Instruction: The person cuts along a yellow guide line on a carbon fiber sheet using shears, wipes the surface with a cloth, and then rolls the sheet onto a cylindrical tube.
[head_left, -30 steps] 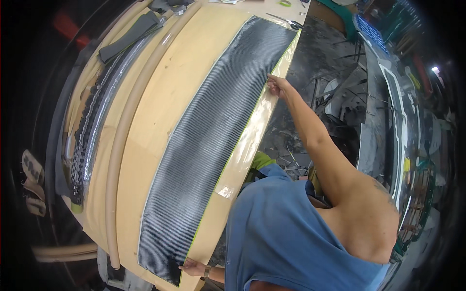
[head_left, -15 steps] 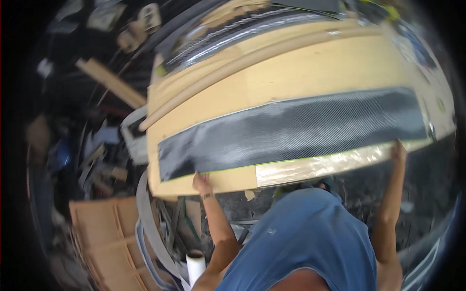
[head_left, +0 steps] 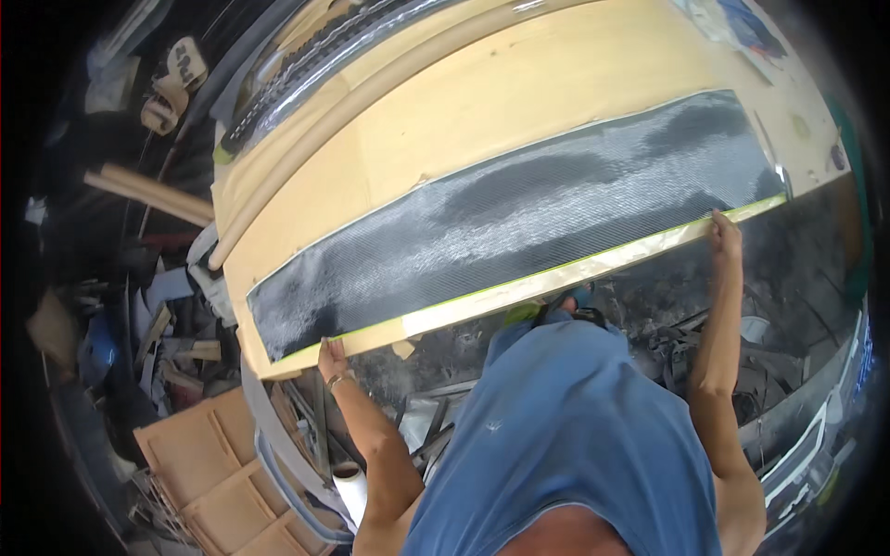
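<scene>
A long strip of black woven fabric, like carbon-fibre cloth (head_left: 519, 208), lies flat on a pale yellow table (head_left: 436, 139). Its near edge carries a thin yellow-green line and runs close along the table's front edge. At the strip's near left corner, my left hand (head_left: 332, 358) is closed on this edge, thumb on top. My right hand (head_left: 728, 235) pinches the same edge near its right end. Beneath the near edge, part of a shiny pale band (head_left: 519, 289) shows along the table front.
A long cardboard tube (head_left: 371, 88) lies across the table behind the strip, with clear plastic-wrapped dark material (head_left: 306, 93) beyond it. On the floor to the left are a brown panel (head_left: 209, 463), a white roll (head_left: 350, 491) and scattered scraps (head_left: 176, 343). Wooden slats (head_left: 148, 193) jut toward the table.
The fabric strip has come toward me, nearer the table's front edge, and covers more of the shiny band. Both hands keep to its near edge. The view has shifted and turned.
</scene>
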`<state>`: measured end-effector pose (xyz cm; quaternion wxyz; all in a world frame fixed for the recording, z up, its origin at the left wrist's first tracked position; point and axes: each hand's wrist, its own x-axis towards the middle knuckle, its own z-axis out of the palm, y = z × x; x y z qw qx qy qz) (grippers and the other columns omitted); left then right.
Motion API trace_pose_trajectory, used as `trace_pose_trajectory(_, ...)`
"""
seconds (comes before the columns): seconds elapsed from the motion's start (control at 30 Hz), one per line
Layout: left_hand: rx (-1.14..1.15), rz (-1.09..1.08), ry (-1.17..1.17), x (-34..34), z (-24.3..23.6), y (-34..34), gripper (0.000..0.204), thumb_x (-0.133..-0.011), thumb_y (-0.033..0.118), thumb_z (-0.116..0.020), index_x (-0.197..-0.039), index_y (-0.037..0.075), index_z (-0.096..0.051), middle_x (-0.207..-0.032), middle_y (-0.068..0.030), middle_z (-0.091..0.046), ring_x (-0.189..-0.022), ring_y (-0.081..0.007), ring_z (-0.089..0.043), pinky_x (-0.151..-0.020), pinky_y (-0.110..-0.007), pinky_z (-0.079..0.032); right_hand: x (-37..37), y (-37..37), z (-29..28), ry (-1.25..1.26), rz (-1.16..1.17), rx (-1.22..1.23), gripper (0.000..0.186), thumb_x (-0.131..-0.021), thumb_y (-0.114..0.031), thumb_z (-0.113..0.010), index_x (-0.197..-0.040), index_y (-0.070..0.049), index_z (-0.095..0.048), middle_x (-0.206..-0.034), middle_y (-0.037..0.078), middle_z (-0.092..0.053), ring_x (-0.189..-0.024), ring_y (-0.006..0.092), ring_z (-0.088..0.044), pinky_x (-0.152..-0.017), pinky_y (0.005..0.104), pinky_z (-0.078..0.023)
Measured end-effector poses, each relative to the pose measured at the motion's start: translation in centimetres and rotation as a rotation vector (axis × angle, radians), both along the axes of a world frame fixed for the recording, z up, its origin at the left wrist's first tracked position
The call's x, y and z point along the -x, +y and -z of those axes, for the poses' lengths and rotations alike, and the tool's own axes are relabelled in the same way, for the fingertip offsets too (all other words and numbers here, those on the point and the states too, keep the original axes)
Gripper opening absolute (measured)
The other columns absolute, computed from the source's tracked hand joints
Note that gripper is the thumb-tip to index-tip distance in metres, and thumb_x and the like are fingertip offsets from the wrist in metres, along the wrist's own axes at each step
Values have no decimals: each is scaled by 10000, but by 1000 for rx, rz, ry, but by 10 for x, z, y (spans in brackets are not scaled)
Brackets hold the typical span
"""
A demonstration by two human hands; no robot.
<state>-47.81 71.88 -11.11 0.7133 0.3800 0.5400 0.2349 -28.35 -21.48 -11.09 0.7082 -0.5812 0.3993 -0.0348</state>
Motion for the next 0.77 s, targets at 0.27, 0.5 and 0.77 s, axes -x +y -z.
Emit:
trace_pose_trajectory(0.27,-67,-18,-19,19,-5,93,341,-903,320,-702,-657,154,-534,-563,35,-480,-515,-117,-488,-526,-281,-460,-25,-59,19,84,40,-221,469,-956,-377,-635,-592,-186,-410,-479,-65,-335,-349,64,-248,-327,240,-170)
trace_pose_trajectory(0.5,-132,-149,117,53,26,172,310,-925,250,-662,-683,117,-522,-617,2,-487,-591,-154,-493,-620,-345,-490,-44,-73,-8,181,299,-3,403,-965,-363,-613,-666,-209,-392,-491,-70,-303,-363,70,-221,-354,263,-150)
trace_pose_trajectory(0.77,-257,-132,296,16,-9,202,383,-836,289,-774,-980,-36,-632,-870,-90,-661,-802,-239,-626,-736,-376,-539,-35,-59,-19,218,244,2,331,-996,-279,-573,-706,-193,-437,-518,-80,-312,-384,68,-243,-372,267,-180)
